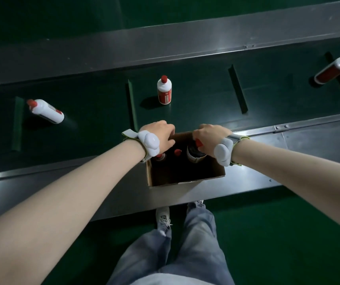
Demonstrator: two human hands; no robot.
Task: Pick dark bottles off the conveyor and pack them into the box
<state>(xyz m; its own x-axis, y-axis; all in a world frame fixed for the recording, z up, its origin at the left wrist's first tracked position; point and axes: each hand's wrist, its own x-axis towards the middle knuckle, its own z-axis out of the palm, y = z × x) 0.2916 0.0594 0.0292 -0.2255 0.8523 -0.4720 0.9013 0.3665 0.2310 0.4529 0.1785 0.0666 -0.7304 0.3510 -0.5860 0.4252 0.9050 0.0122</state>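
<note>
Both hands were over the far side of the cardboard box [185,177], which sat on the steel ledge [288,161] at the belt's near edge. The right hand [210,136] gripped a dark bottle [196,155] by its red neck. The left hand [158,136] curled downward; whether it held anything I could not tell. Three white bottles stood on the belt [196,99] beyond.
</note>
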